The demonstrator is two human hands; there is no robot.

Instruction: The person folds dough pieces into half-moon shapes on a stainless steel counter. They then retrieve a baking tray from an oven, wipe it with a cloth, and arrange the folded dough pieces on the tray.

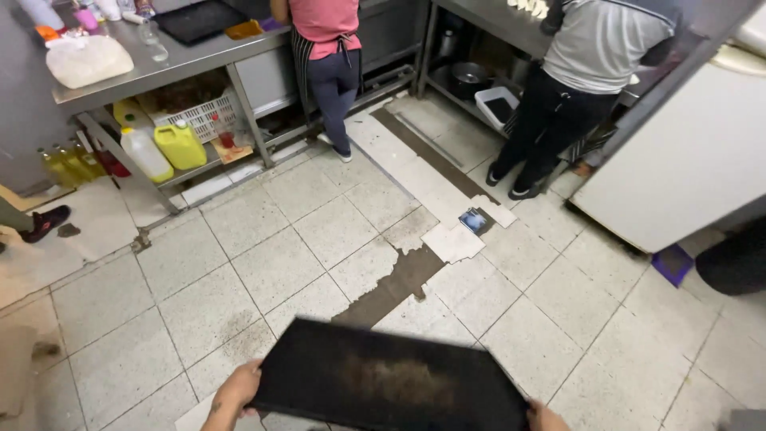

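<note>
I hold a dark rectangular baking tray (383,379) flat in front of me at the bottom of the view, with a brownish smear on its middle. My left hand (237,391) grips its left edge. My right hand (544,417) grips its right corner, mostly cut off by the frame edge. Below the tray lies a white tiled floor (279,263) with broken, missing tiles.
A person in a pink top (327,48) stands at a steel counter (167,68). Another person in a grey shirt (586,72) bends at a right-hand counter. Yellow jugs (179,145) sit under the left counter. A white appliance (686,160) stands at the right.
</note>
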